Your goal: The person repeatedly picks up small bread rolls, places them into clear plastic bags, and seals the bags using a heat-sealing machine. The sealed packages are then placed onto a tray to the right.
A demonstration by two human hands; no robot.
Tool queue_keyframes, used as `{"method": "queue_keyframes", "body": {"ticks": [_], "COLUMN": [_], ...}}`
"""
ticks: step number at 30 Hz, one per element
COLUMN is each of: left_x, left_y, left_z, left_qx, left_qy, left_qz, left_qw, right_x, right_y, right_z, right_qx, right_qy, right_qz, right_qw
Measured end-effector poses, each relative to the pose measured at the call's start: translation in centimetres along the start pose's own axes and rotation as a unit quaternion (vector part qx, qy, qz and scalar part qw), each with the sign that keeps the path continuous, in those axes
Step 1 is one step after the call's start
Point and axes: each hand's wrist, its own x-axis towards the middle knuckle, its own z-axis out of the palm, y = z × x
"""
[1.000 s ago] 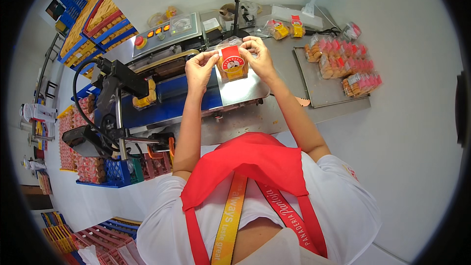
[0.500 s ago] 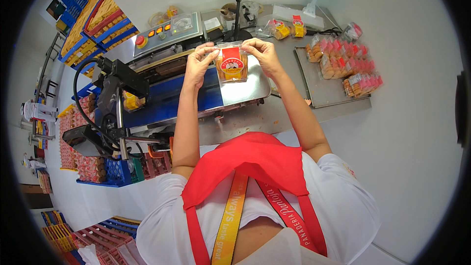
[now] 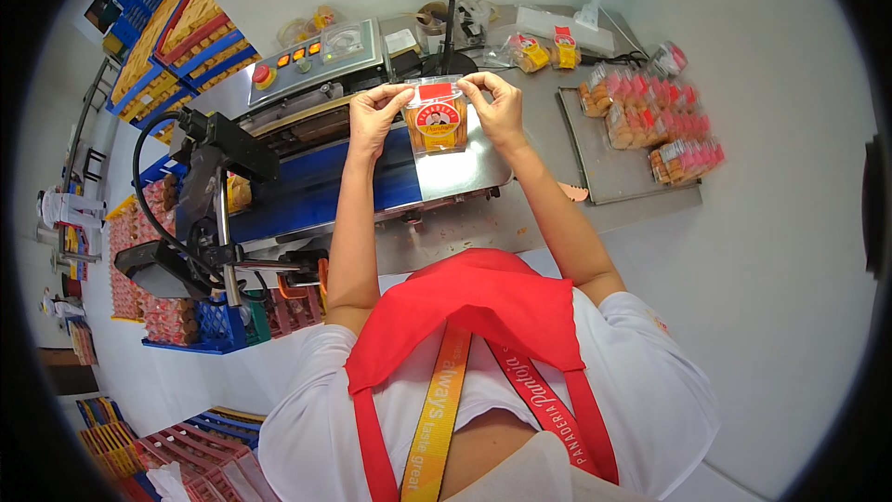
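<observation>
A clear bag of cookies (image 3: 437, 127) with a red and yellow label hangs upright between my hands, over the shiny metal end plate of the conveyor. My left hand (image 3: 376, 117) pinches its upper left corner between thumb and fingers. The upper right corner is pinched by my right hand (image 3: 496, 112). Beneath and to the left runs the blue conveyor belt (image 3: 339, 188). Another yellow-labelled bag (image 3: 239, 193) sits farther along the belt, partly hidden by the black printer head (image 3: 243, 151).
Rows of packed cookie bags (image 3: 650, 112) lie on a metal tray (image 3: 613, 188) at right. A control panel (image 3: 325, 58) with a red button stands behind the belt. A black pole (image 3: 452, 9) rises at the back. Crates of bags (image 3: 209, 325) are stacked at left.
The bag has shifted slightly left and up with my hands. On the belt, the other bag has travelled left, farther behind the black printer head.
</observation>
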Motion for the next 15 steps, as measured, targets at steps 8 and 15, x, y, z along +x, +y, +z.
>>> {"method": "queue_keyframes", "body": {"ticks": [8,15], "left_x": [-0.1,-2.6], "left_y": [1.8,3.9], "left_z": [0.3,-0.3], "left_qx": [0.004,0.19], "left_qy": [-0.001,-0.014], "left_qz": [-0.022,-0.019], "left_qw": [1.0,0.981], "right_x": [0.0,-1.8], "right_y": [-0.6,-2.7], "right_z": [0.0,-0.9], "right_qx": [-0.004,0.08], "right_qy": [-0.01,-0.056], "right_qz": [0.001,0.025], "right_qw": [1.0,0.995]}}
